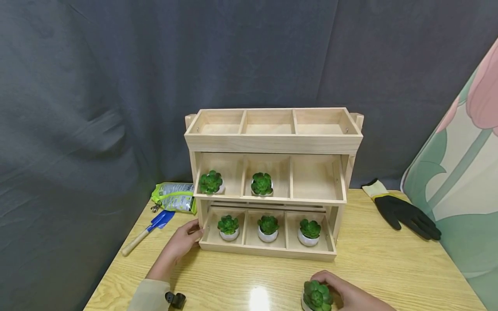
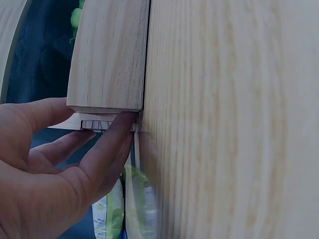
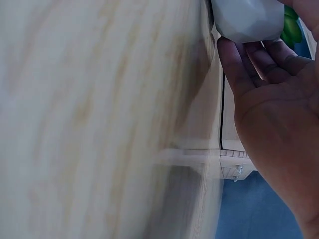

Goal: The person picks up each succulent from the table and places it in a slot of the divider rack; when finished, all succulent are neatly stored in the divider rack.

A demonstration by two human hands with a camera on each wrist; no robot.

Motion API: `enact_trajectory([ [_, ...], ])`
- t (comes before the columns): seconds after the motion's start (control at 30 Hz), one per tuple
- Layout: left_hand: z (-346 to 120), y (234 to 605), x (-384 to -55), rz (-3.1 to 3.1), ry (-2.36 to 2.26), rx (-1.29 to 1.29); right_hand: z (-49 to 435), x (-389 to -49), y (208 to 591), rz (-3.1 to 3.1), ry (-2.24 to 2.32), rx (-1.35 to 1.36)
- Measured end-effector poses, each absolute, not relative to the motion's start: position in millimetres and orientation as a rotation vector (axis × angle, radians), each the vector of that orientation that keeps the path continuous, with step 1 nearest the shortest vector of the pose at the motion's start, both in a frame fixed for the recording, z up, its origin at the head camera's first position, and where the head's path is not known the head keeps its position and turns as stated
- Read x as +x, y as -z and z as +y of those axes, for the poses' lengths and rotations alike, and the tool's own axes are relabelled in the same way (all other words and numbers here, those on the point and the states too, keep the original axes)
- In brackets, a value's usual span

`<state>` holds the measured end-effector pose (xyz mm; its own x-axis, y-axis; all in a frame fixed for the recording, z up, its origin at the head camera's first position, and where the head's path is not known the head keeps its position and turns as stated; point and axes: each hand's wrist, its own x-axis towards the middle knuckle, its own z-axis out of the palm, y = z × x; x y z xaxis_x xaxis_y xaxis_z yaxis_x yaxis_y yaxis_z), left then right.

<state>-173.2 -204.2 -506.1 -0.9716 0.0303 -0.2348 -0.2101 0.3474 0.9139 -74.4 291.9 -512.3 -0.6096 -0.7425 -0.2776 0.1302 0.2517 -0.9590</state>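
Note:
A light wooden three-tier shelf (image 1: 272, 144) stands on the table. My left hand (image 1: 183, 242) grips the left end of its bottom tray (image 1: 268, 252); in the left wrist view the thumb and fingers span the tray's corner (image 2: 107, 74). Near the table's front, my right hand (image 1: 344, 289) holds a potted succulent (image 1: 317, 296) by its white pot (image 3: 249, 20), fingers against the pot's side. Three potted succulents (image 1: 268, 225) fill the bottom compartments, one in each. On the middle tier, potted succulents sit in the left (image 1: 211, 182) and centre (image 1: 262, 184) compartments.
Left of the shelf lie a green-and-grey bag (image 1: 175, 196) and a blue trowel (image 1: 159, 219) with a wooden handle. A black glove (image 1: 404, 214) with a pale cuff rests at the right. Dark curtain (image 1: 249, 52) hangs behind; a floral cloth (image 1: 463, 181) borders the right side.

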Motion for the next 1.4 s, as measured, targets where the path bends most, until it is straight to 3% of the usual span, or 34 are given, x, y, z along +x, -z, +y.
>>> enact_trajectory([
  [0.57, -204, 506, -174, 2.393, -1.671, -0.157, 301, -74, 503, 1.962, 1.426, -0.576],
  [0.9, -204, 507, -173, 2.393, -1.690, -0.153, 307, -72, 479, 2.189, 1.287, -0.414],
  [1.4, -203, 507, -173, 2.399, -1.687, -0.152, 314, -78, 446, 2.519, 1.432, -0.857],
])
